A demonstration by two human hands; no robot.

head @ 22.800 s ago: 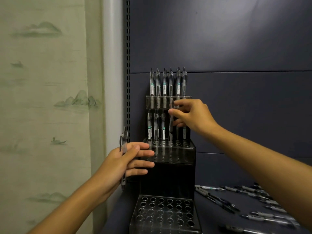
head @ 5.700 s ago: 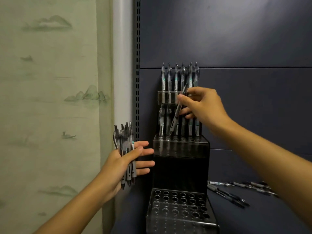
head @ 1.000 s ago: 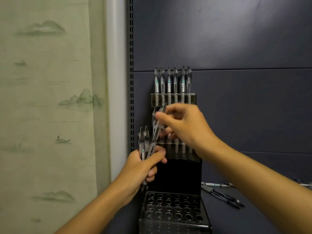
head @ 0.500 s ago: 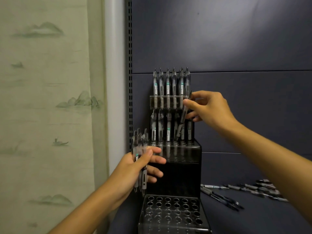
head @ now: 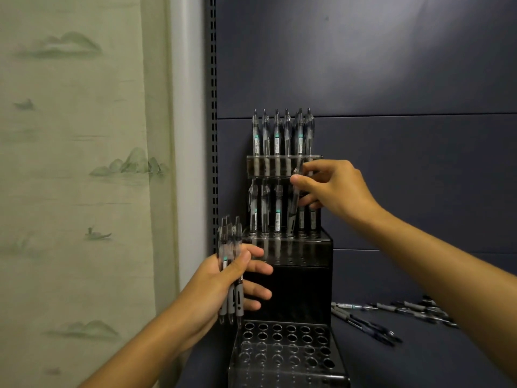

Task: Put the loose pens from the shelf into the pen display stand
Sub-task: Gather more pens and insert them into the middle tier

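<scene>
The black stand (head: 291,292), stepped and drilled with round holes, is sitting at the shelf's (head: 419,359) left edge, its lowest tier nearest and holding nothing. Just left of it the left hand (head: 223,284) is clutching a bundle of pens (head: 230,273) upright, clear barrels above grey grips, three of them, where some seconds ago it carried more. Loose pens (head: 391,315) are lying scattered on the flat dark shelf toward its right side. Farther back, the right hand (head: 333,189) is pinching one slim pen (head: 293,203), slightly tilted, its tip at a hole in the middle tier; half a second ago it was leaning more steeply. Six pens are standing upright in the top tier against the back panel.
</scene>
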